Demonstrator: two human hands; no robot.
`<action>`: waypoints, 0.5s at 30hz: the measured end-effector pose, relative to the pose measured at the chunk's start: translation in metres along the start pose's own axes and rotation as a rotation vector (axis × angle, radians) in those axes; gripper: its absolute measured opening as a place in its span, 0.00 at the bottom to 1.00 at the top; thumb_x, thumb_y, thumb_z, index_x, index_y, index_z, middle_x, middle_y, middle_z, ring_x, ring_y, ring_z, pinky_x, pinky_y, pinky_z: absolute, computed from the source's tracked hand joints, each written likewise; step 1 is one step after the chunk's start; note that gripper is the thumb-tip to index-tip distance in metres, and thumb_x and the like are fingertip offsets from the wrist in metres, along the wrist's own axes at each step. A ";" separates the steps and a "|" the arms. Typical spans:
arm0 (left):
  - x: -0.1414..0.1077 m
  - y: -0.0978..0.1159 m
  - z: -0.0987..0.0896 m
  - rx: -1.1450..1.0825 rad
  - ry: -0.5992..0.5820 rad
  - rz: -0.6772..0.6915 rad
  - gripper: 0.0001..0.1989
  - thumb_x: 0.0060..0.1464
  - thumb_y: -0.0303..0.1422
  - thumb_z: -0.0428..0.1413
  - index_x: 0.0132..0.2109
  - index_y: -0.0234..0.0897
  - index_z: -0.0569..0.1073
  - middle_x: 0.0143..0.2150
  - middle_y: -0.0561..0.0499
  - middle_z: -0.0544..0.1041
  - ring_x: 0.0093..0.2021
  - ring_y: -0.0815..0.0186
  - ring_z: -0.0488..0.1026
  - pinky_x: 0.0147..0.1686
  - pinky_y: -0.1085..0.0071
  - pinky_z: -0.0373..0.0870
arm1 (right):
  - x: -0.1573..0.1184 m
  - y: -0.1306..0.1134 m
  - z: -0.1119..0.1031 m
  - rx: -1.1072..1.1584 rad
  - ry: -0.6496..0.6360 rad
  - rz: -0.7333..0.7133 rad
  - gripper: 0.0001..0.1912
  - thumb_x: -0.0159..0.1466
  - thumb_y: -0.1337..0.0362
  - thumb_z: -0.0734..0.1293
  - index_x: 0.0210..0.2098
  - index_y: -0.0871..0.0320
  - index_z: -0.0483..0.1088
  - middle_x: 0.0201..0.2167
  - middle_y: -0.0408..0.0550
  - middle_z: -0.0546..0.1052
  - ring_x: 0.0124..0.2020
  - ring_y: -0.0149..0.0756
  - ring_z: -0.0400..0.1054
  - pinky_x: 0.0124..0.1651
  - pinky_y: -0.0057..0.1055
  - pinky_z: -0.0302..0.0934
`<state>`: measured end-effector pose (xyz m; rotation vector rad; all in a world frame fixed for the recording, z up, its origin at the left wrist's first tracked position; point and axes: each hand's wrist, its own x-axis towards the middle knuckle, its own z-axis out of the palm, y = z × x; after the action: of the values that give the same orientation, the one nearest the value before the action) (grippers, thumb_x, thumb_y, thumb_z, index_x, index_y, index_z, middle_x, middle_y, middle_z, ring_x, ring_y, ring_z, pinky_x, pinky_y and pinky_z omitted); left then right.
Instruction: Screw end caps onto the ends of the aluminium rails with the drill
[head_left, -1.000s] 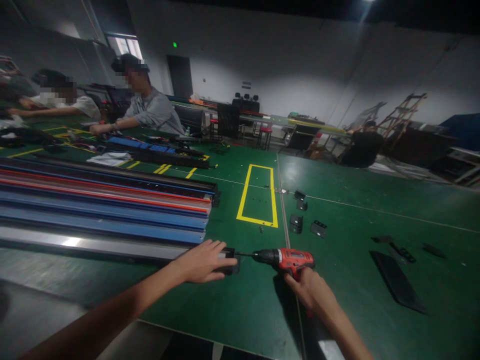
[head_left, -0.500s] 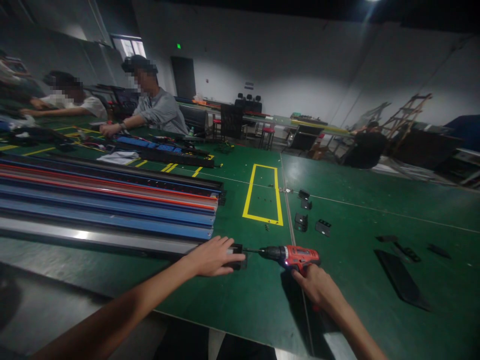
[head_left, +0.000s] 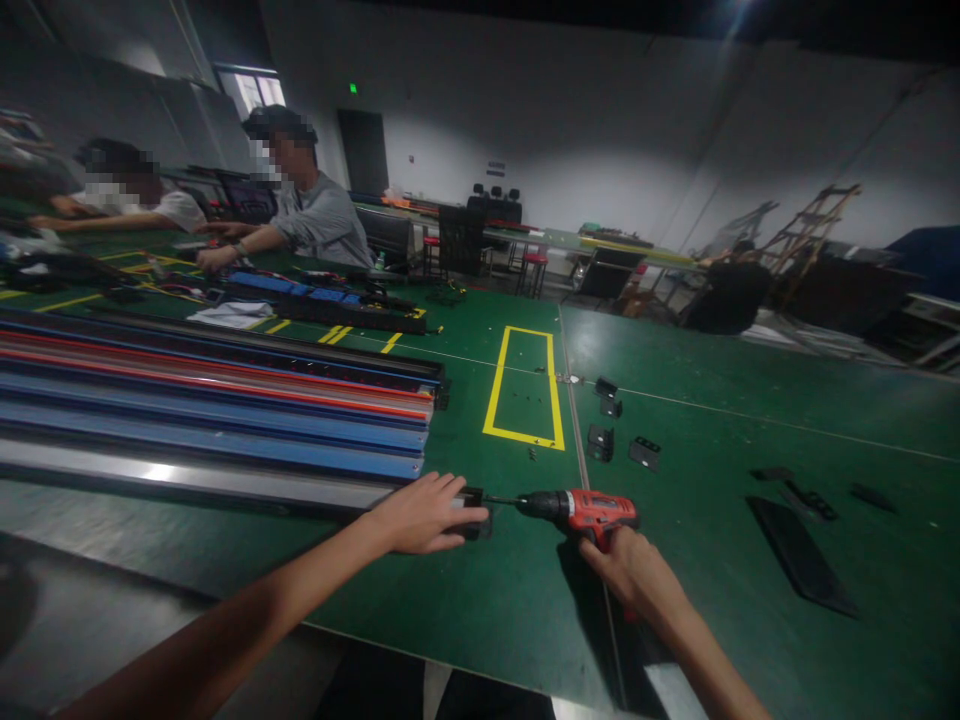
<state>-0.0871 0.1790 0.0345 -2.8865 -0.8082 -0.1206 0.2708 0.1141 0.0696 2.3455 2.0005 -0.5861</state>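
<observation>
Head view: right hand (head_left: 631,572) grip clamped on red drill (head_left: 600,511), bit (head_left: 504,500) aimed at black end piece (head_left: 474,494) of silver bar (head_left: 225,482) on green surface (head_left: 697,410); contact unclear. Left hand (head_left: 421,515) spread over bar end; can't tell if that grip clamps. Best: bit in line, steady push, bar braced, left hand clear of bit.

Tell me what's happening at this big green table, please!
The person's right hand grips a red drill, its bit pointing at the black end of a silver rail. The left hand rests across that end. I can't tell whether the bit touches it. Black brackets lie on the table beyond the drill.
</observation>
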 end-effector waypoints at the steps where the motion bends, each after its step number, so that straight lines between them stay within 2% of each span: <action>1: 0.000 0.000 0.000 0.000 -0.001 0.000 0.27 0.66 0.49 0.55 0.69 0.55 0.65 0.52 0.41 0.72 0.46 0.51 0.72 0.43 0.60 0.68 | 0.000 0.000 0.000 -0.001 0.004 -0.003 0.21 0.70 0.51 0.61 0.33 0.61 0.74 0.31 0.59 0.81 0.32 0.45 0.77 0.33 0.34 0.59; 15: 0.001 0.000 -0.003 -0.040 0.005 0.006 0.24 0.68 0.48 0.54 0.67 0.54 0.66 0.53 0.41 0.72 0.47 0.51 0.72 0.45 0.61 0.67 | 0.002 0.000 0.000 -0.037 -0.036 0.027 0.22 0.71 0.51 0.59 0.37 0.62 0.74 0.36 0.62 0.82 0.38 0.49 0.80 0.37 0.36 0.63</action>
<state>-0.0868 0.1788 0.0378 -2.9239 -0.8054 -0.1453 0.2714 0.1162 0.0687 2.3199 1.9450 -0.5812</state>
